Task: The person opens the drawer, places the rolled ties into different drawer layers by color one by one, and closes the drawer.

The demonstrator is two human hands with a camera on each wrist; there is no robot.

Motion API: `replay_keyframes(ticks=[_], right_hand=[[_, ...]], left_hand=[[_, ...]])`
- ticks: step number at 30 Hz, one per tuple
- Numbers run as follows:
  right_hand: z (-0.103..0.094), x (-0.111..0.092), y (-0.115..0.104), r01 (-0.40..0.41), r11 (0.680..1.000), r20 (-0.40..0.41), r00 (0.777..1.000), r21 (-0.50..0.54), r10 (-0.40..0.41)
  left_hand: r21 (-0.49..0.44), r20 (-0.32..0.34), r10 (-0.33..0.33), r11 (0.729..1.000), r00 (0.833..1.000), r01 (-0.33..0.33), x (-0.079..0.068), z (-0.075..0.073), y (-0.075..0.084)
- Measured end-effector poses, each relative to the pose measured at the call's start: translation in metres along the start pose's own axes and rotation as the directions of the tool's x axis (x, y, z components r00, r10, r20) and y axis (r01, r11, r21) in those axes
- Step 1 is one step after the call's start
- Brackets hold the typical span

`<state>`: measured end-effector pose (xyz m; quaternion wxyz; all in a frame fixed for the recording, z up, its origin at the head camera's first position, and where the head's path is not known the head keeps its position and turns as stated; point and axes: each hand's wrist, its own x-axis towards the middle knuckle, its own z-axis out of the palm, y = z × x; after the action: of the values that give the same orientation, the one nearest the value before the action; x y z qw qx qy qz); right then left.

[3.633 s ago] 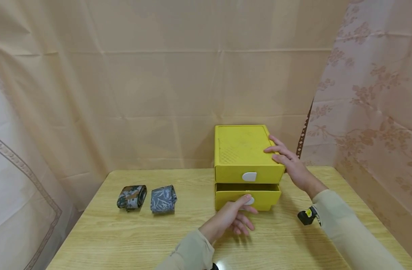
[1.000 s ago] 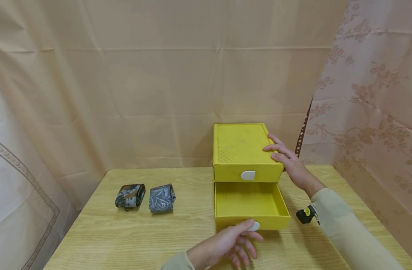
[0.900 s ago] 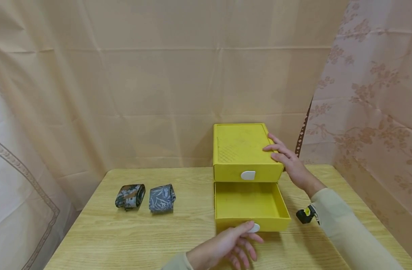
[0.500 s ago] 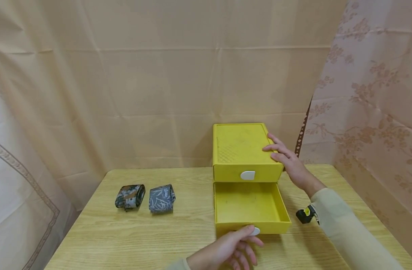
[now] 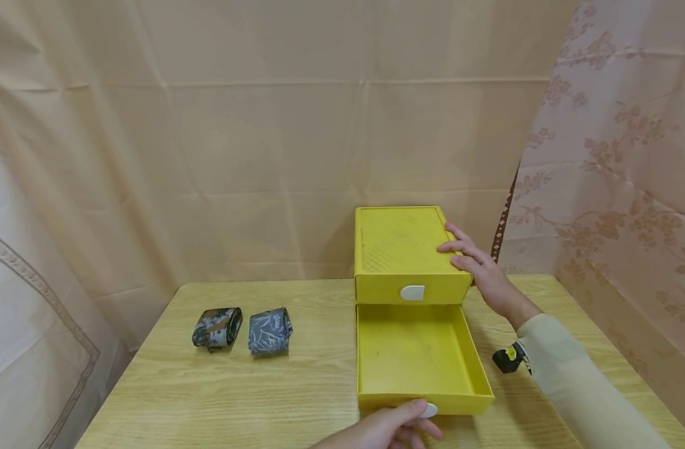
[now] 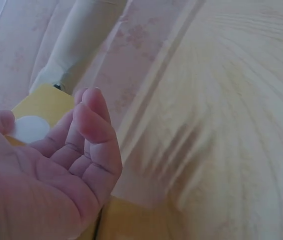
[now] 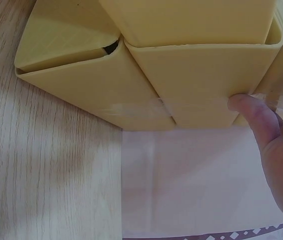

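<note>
A yellow two-drawer cabinet [image 5: 404, 243] stands at the back right of the wooden table, its top drawer closed. Its lower drawer [image 5: 465, 405] is pulled far out, and nothing lies inside. My left hand [image 5: 384, 429] holds the drawer's white handle [image 5: 430, 410], thumb on its front face; the left wrist view shows the other fingers curled below the handle [image 6: 30, 129]. Spread over the cabinet's upper right edge, my right hand [image 5: 485, 271] rests on the top, while the right wrist view shows its thumb [image 7: 254, 112] against the yellow side wall.
Two rolled cloth bundles lie on the left of the table [image 5: 314, 380]: a brown-green camouflage one [image 5: 216, 327] and a grey leaf-patterned one [image 5: 268, 332]. A black wrist camera [image 5: 508, 358] hangs at my right sleeve. Beige curtain [image 5: 264, 156] closes off the back.
The lower drawer has slid out toward me, from slightly ajar to far out, with my left hand moving along at its handle. My right hand has stayed on the cabinet top.
</note>
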<state>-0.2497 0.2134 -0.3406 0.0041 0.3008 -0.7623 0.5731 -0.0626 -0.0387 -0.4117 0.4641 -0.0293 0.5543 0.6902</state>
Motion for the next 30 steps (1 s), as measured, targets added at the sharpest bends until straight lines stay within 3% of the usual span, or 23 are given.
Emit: replay_keyframes(ticks=[15, 21, 30], right_hand=[[-0.003, 0.001, 0.017, 0.000, 1.000, -0.011, 1.000, -0.009, -0.001], [-0.006, 0.004, 0.029, 0.010, 1.000, -0.018, 1.000, 0.003, -0.010], [-0.007, 0.004, 0.031, 0.026, 1.000, -0.022, 0.999, 0.003, -0.025]], left_hand=[[-0.098, 0.001, -0.056, 0.994, 0.998, 0.056, 0.002, -0.001, -0.012], [-0.075, -0.005, -0.034, 0.997, 0.999, 0.033, 0.002, -0.003, -0.013], [-0.049, -0.010, -0.036, 0.998, 0.999, 0.035, 0.003, -0.002, -0.012]])
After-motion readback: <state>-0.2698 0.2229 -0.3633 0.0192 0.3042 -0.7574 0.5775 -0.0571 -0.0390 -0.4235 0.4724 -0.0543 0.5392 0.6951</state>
